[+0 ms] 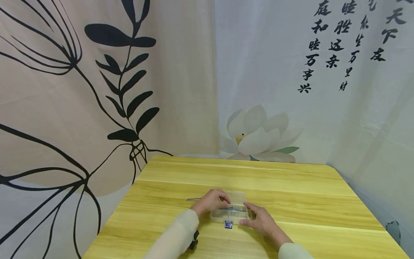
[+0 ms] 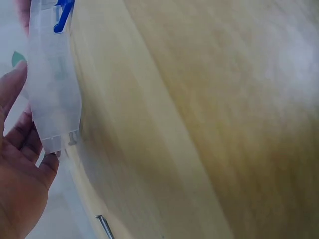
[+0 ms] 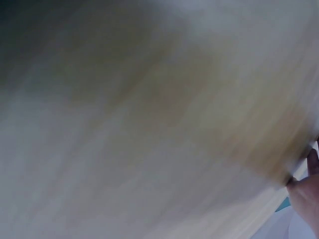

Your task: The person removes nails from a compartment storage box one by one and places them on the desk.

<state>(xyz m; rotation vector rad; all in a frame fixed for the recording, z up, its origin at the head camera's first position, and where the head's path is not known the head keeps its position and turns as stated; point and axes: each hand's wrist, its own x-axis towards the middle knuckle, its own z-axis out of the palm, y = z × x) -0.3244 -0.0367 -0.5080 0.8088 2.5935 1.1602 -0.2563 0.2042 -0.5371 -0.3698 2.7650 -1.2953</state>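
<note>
A clear plastic box point(image 1: 237, 217) with its lid point(image 1: 237, 197) raised stands on the table. A blue latch point(image 1: 228, 224) hangs at its front, also visible as a blue clip point(image 2: 64, 17) in the left wrist view. Thin metal nails point(image 1: 233, 209) lie across the box. My right hand point(image 1: 263, 221) grips the box's right side, thumb at the front corner and fingers farther back. Over the box's left part is my left hand point(image 1: 214, 200), fingers bent loosely downward; nothing shows clearly between them. Left of that hand, a nail point(image 1: 193, 199) lies on the wood.
The yellow wooden table point(image 1: 291, 187) extends around the box on all sides. A printed curtain point(image 1: 184, 90) hangs behind its far edge. There is a dark band point(image 1: 194, 240) at the left wrist. The right wrist view is mostly blurred.
</note>
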